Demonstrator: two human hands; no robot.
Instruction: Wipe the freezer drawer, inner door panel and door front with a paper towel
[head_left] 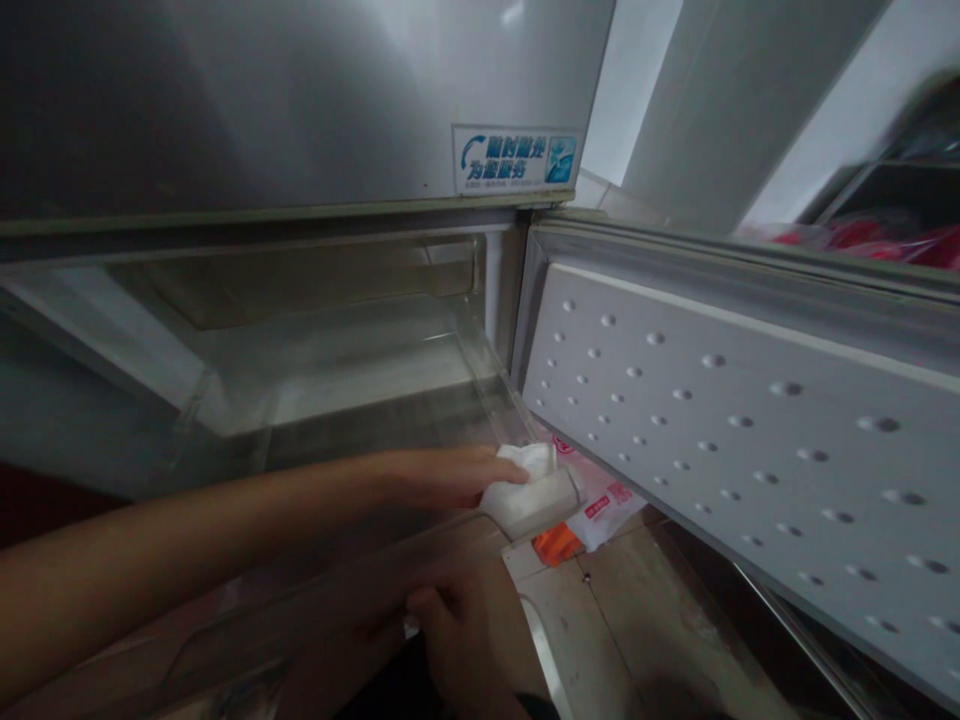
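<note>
A clear plastic drawer point(337, 400) is pulled out of the open fridge compartment. My left hand point(442, 475) reaches in from the left and is closed on a white cloth point(525, 480), pressed against the drawer's front right corner. My right hand point(461, 630) is lower down, its fingers curled over the drawer's front rim point(315, 600). The fingertips of both hands are partly hidden.
The fridge's upper door point(300, 90) is closed and carries a blue and white sticker point(516, 158). The lower door point(735, 430) swings open to the right, its dimpled white inner panel facing me. A white bag with red print point(604, 505) and an orange item point(556, 545) lie on the tiled floor point(637, 620).
</note>
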